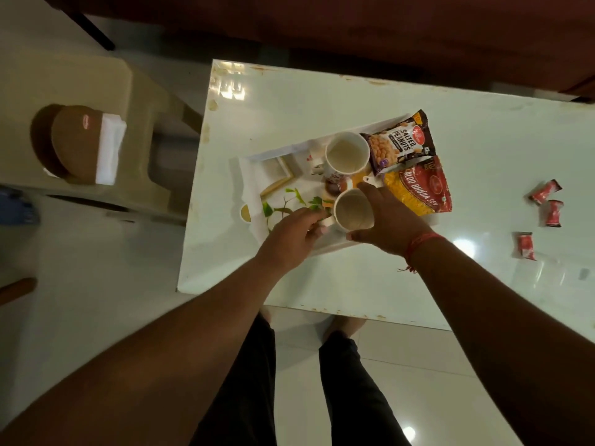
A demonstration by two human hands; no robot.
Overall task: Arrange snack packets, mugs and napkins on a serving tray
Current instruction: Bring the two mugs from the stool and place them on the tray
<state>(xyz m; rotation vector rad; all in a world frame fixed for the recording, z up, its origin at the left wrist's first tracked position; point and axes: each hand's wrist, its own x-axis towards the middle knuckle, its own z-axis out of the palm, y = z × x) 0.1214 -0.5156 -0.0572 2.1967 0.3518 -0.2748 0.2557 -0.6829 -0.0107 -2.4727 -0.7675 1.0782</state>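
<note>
A white serving tray with a leaf print lies on the white table. Two pale mugs stand on it: the far mug and the near mug. A salted peanuts packet and a red-yellow aloo bhujia packet lie on the tray's right side. My left hand pinches the near mug's handle. My right hand cups the same mug's right side with thumb and fingers around it. White napkins sit in a brown holder on a chair at the left.
Three small red packets lie on the table at the right. A beige plastic chair stands left of the table. My legs stand at the table's near edge on the tiled floor.
</note>
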